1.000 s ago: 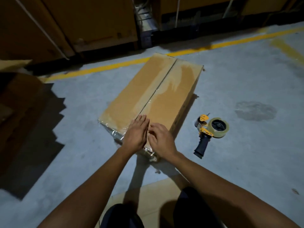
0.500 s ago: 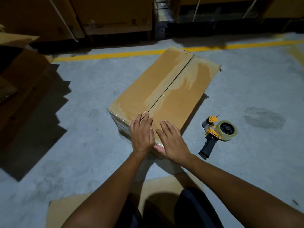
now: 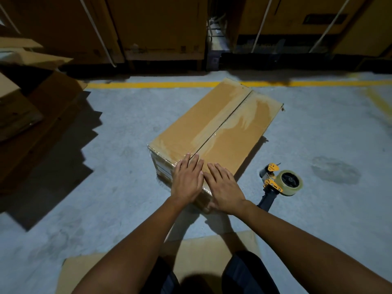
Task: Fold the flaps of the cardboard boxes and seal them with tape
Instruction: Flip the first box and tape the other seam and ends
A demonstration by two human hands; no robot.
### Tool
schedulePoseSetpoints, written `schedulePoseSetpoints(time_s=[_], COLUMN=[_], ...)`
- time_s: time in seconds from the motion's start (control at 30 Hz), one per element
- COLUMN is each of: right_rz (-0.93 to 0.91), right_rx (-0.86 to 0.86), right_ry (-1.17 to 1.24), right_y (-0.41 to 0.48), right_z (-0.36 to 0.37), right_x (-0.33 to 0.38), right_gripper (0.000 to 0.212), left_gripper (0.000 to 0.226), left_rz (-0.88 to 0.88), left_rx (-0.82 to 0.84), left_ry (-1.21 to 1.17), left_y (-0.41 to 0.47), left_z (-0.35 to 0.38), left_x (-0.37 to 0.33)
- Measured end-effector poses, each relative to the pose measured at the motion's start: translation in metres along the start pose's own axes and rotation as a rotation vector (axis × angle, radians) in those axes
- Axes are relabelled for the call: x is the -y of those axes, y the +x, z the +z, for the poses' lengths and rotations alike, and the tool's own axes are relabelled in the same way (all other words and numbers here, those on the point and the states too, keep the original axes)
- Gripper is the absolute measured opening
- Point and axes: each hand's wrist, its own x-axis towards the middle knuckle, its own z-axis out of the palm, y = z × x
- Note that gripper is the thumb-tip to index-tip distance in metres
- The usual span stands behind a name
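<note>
A closed brown cardboard box (image 3: 216, 126) lies on the grey floor, its two top flaps meeting in a centre seam covered by shiny clear tape. My left hand (image 3: 187, 180) lies flat, fingers straight, on the near end of the box over the seam. Beside it, my right hand (image 3: 224, 190) presses flat on the near right corner, its thumb wrapped down over the front edge. A tape dispenser (image 3: 280, 184) with a clear roll, yellow metal parts and a dark handle lies on the floor just right of the box.
Open cardboard boxes (image 3: 23, 98) stand at the left with raised flaps. A flat cardboard sheet (image 3: 199, 253) lies under my knees. A yellow floor line (image 3: 148, 84) runs behind the box, with large strapped cartons (image 3: 157, 28) beyond it.
My right hand has uncurled from the box's near edge and now lies flat on top. Both hands have slid slightly along the near end. The camera has tilted upward.
</note>
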Motion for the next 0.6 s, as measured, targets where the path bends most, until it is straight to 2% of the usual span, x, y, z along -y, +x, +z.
schedulePoseSetpoints(time_s=[0.13, 0.23, 0.33, 0.5, 0.6], right_rz=[0.042, 0.110, 0.121, 0.076, 0.066], right_rx=[-0.099, -0.223, -0.242, -0.147, -0.123], right_ry=[0.038, -0.025, -0.025, -0.071, -0.098], right_y=[0.011, 0.024, 0.028, 0.033, 0.036], right_z=[-0.022, -0.023, -0.004, 0.004, -0.003], right_x=[0.004, 0.014, 0.019, 0.024, 0.024], right_gripper=[0.073, 0.059, 0.059, 0.063, 0.063], left_gripper=[0.070, 0.066, 0.062, 0.056, 0.058], left_rz=[0.072, 0.035, -0.072, -0.104, -0.135], left_rx=[0.022, -0.011, -0.067, -0.140, -0.114], left_ry=[0.000, 0.008, -0.029, -0.037, -0.016], left_y=[0.003, 0.010, 0.017, 0.020, 0.020], left_z=[-0.011, -0.013, -0.011, 0.001, 0.002], left_x=[0.019, 0.036, 0.046, 0.048, 0.046])
